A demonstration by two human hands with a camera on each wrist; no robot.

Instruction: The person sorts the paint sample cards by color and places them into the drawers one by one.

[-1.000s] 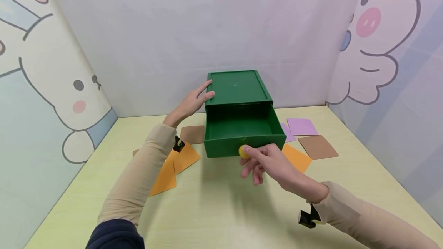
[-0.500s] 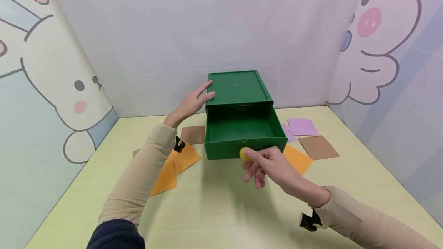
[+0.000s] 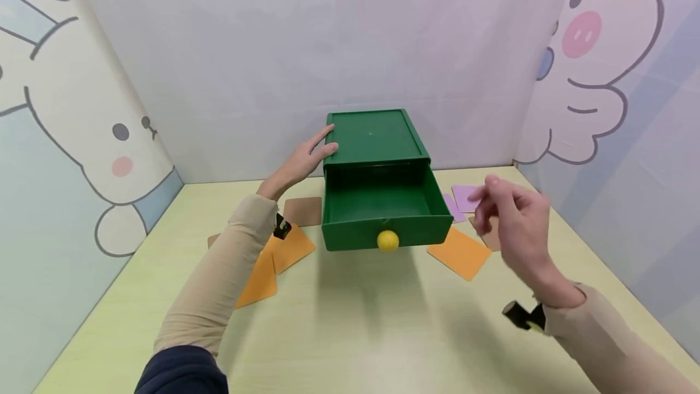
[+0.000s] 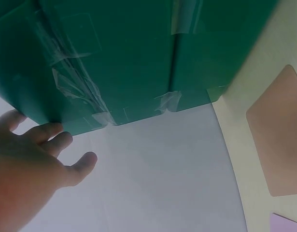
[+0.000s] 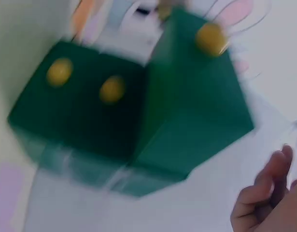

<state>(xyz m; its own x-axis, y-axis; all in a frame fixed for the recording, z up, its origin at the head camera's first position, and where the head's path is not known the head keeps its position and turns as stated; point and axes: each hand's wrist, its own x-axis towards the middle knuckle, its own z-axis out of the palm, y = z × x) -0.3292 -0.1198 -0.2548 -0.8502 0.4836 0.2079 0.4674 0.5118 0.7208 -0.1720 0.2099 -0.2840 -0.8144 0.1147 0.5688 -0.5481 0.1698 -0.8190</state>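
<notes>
A green drawer cabinet [image 3: 377, 137] stands at the back of the table, its top drawer [image 3: 350, 236] pulled out. Nothing shows inside that drawer. At its front is a round yellow knob [image 3: 387, 241]. My left hand [image 3: 298, 164] rests at the cabinet's upper left edge, fingers spread; in the left wrist view, clear tape runs along the green side [image 4: 134, 63]. My right hand [image 3: 522, 224] hovers right of the drawer, apart from it, with loosely bent fingers and nothing in them. The blurred right wrist view shows two lower yellow knobs [image 5: 59, 71] on the cabinet front.
Orange cards [image 3: 292, 249] and a brown card [image 3: 302, 211] lie left of the cabinet. On the right are another orange card [image 3: 460, 254], purple cards [image 3: 463, 198] and a brown card partly behind my right hand. A pale wall [image 3: 246, 78] rises behind.
My right hand has let go of the yellow knob and moved right and up. Before that, the drawer came out very slightly. My left hand has stayed on the cabinet.
</notes>
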